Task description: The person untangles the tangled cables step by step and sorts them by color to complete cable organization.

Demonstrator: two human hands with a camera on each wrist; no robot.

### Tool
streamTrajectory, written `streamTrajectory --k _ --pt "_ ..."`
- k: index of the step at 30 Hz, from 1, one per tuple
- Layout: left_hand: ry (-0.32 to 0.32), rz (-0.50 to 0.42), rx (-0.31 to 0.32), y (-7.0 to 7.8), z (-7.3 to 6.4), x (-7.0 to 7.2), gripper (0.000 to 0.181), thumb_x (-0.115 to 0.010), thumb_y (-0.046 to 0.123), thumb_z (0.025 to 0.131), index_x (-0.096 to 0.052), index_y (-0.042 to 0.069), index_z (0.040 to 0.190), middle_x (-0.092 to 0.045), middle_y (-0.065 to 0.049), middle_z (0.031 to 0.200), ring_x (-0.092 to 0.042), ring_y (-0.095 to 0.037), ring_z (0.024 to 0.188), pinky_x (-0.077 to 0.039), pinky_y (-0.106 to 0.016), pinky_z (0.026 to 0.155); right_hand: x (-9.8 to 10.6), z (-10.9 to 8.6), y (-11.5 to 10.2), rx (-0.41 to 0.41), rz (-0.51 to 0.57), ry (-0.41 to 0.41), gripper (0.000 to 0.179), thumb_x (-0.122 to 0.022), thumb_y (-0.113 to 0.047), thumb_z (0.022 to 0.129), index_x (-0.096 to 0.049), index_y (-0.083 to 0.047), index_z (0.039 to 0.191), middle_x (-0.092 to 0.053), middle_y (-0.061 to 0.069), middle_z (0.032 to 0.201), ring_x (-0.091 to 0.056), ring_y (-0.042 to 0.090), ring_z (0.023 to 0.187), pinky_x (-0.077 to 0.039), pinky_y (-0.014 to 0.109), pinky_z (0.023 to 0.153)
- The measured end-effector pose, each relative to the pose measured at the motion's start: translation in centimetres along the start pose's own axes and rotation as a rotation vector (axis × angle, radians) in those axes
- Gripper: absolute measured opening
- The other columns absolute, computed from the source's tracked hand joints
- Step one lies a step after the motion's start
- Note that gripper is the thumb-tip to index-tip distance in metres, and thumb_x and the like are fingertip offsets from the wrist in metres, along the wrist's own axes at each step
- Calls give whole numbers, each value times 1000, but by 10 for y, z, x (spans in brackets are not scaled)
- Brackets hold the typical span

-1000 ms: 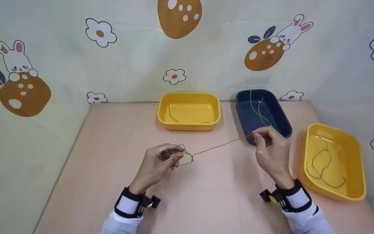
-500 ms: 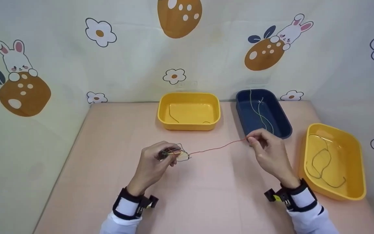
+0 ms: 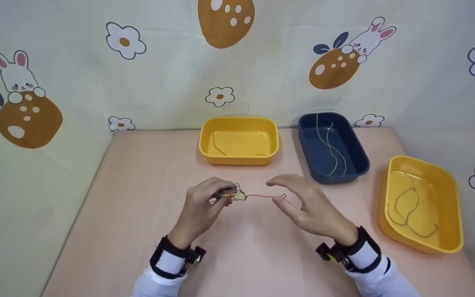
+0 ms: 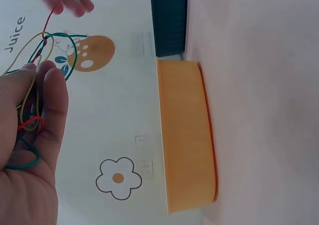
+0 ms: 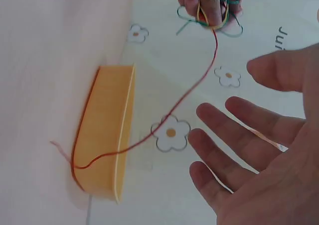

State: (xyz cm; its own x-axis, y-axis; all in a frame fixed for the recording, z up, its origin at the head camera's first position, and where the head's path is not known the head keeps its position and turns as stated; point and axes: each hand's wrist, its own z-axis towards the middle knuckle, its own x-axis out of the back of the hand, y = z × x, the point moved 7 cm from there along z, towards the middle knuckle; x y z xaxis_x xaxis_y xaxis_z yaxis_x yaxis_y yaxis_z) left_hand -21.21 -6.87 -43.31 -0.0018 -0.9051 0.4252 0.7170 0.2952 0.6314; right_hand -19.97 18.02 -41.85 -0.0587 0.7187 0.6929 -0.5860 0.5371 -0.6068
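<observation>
In the head view my left hand [image 3: 200, 208] pinches a tangled bundle of thin strings [image 3: 239, 196], with green, yellow and red loops sticking out past the fingertips. From the bundle a red string [image 5: 119, 152] runs out and hangs in a curve, its far end loose in the right wrist view. Beside it, my right hand [image 3: 316, 210] is spread, thumb apart from the fingers, holding nothing. The left wrist view shows the green loop [image 4: 75, 60] at the top of the bundle; part of the tangle is hidden inside the left palm.
A yellow tray [image 3: 239, 160] at the back holds a dark strand and a short curl. To its right, a dark blue tray [image 3: 336, 179] contains yellow-green strings [image 3: 329, 144]. Another yellow tray [image 3: 454, 214] at the right has dark curled string [image 3: 419, 202] inside.
My right hand, which was pinching the red string and holding it stretched out, has let go and moved left toward the left hand. The red string now hangs loose. The left hand keeps its grip.
</observation>
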Motion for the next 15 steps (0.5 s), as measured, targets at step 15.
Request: streamTrajectory --k 15 --pt "-55 -58 54 1 -1 -12 27 -91 9 95 -82 6 120 -85 -5 107 -81 -15 91 -67 -23 79 -30 13 0 -131 271 -62 12 -73 -13 111 -81 -15 102 -69 -3 83 -54 3 76 -45 21 70"
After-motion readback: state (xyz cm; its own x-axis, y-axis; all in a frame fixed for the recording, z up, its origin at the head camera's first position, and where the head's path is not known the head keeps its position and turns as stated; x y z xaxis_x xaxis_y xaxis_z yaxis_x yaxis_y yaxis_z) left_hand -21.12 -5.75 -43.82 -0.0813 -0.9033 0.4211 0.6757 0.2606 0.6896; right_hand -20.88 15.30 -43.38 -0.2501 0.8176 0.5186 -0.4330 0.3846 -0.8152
